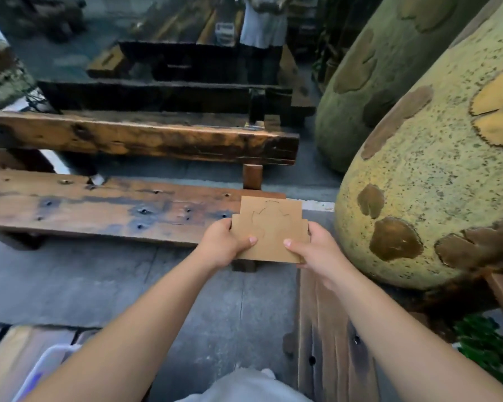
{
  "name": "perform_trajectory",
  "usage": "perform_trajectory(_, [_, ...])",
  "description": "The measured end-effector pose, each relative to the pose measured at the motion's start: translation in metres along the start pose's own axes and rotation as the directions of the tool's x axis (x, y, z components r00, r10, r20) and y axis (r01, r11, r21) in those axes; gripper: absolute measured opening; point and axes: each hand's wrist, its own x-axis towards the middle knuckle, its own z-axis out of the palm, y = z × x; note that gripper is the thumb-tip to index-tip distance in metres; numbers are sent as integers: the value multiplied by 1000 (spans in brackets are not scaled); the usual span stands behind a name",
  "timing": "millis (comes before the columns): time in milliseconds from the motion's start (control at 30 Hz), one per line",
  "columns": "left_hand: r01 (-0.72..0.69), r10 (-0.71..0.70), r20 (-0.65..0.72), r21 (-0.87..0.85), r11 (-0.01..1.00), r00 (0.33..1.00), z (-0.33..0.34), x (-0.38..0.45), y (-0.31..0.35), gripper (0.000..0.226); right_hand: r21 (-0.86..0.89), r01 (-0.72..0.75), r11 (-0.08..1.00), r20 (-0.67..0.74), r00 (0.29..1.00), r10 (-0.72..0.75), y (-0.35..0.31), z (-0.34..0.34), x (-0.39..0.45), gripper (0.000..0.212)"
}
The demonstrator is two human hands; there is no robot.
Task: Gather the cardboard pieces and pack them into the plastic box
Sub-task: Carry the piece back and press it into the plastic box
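Now | both hands' fingers grip cardboard pieces (269, 227) by side edges | stack flat, long axis pointing away.

Cardboard pieces (269, 227) between both hands

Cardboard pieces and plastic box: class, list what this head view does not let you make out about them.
1. Cardboard pieces: their count; they overlap in a stack, and the left hand and right hand cover the sides.
2. Plastic box: its contents and full shape; the left forearm and the frame's bottom edge cut it off.
3. Cut outline on the top piece: too faint to identify.
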Motion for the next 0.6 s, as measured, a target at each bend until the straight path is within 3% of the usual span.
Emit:
perform_trajectory(200, [90,-138,-215,-221,971,967,-30,-26,-35,35,-78,61,995,299,954,-35,-13,46,31,34])
perform_trajectory(267, [106,-172,-232,-274,956,957,-36,-35,-47,35,-98,74,992,342,939,-36,-15,59,35,34])
perform_trajectory(433, [161,-328,-430,-380,911,841,-64,-87,-91,29,-215,164,963,578,816,-10,-20,133,34,30])
perform_trajectory(600, [185,-433,-558,-446,876,708,-86,-143,-131,24,-269,293,917,724,689,-8,-14,207,7,35])
